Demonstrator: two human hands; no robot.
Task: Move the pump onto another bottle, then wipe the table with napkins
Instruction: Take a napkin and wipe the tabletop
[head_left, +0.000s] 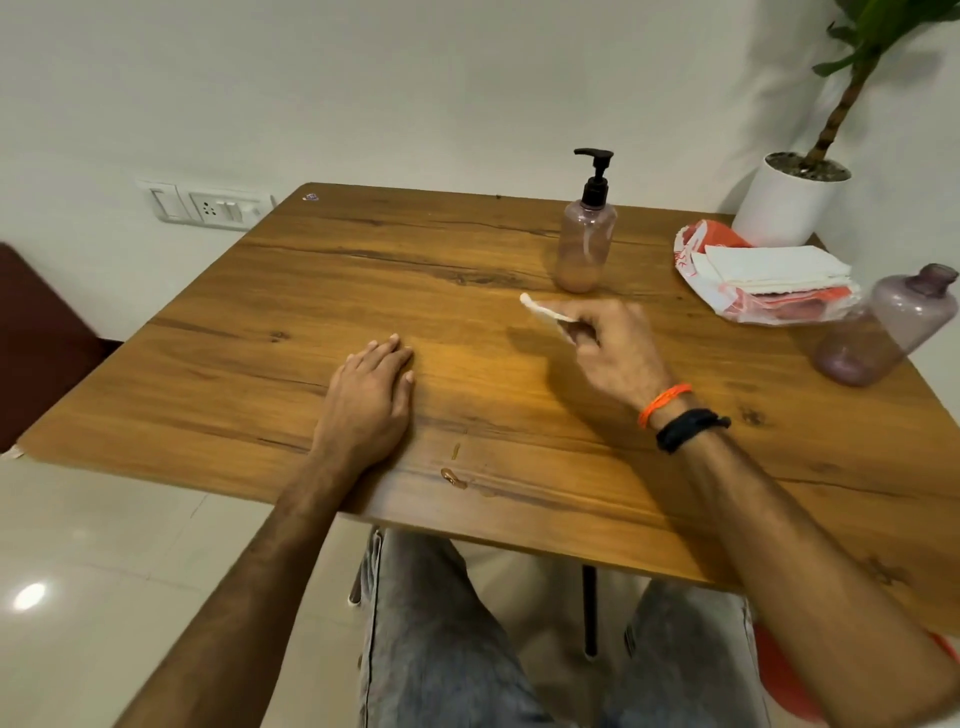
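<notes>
Now my right hand (610, 345) pinches a white napkin (543, 310) at frame centre, below the pump bottle (584, 244). My left hand (371, 387) lies flat, fingers straight, on the table (234, 374).

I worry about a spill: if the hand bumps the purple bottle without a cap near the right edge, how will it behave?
The purple bottle looks like thin plastic and seems nearly empty, so probably light and easy to slide. It is tall and stands near the table edge, so it may tip or fall off.

Potted plant (795, 200), wall socket (224, 210)
</notes>
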